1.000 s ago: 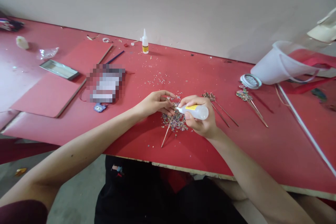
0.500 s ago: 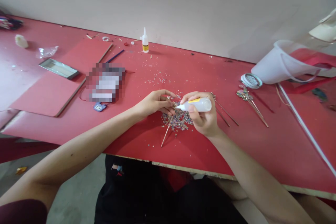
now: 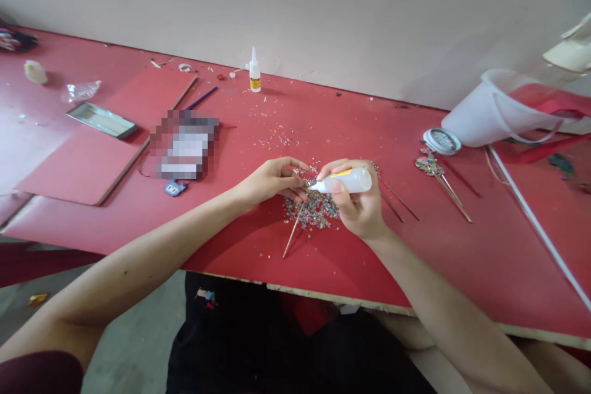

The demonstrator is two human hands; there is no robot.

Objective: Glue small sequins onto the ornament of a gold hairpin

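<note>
Behind the red table (image 3: 258,243), I see on my far-off screen a plain grey wall (image 3: 295,6). My left hand (image 3: 277,181) is over a pile of tiny shiny bits (image 3: 316,217) near the front edge of the table. Its thumb and fingers pinch the top end of a thin copper-coloured stick (image 3: 292,233), and one finger pokes out straight. The stick slants down toward me. I cannot tell what its top looks like, because fingers cover it.

My right hand (image 3: 360,212) has its fingers wrapped around a small clear bottle (image 3: 351,181) with a yellow label. The bottle lies almost flat, and its white tip points at my left fingertips. They are so close that I cannot tell if they touch.

Just right of that hand, I see two thin rods (image 3: 398,198) lying on the table. Farther right are a pin with a colourful top (image 3: 430,166) and a white bucket (image 3: 475,114). Another bottle (image 3: 255,77) stands upright near the wall. To the left lies an open grey box (image 3: 102,120).
</note>
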